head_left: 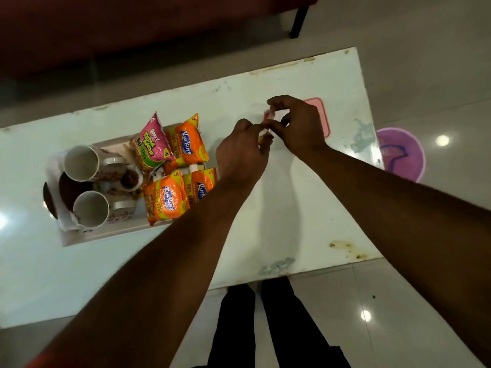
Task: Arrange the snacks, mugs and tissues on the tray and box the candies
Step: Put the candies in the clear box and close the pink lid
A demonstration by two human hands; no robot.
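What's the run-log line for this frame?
stage: boxing candies | left hand: pinches candies | right hand: pinches candies | pink box: on table, partly behind right hand | tray: mugs, snack packets loaded

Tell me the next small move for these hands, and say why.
Probably carry the candies, which the left hand and right hand both pinch above the table, over to the pink box just behind the right hand and drop them in. The snack packets and mugs already sit on the tray, so boxing the candies seems the step left.
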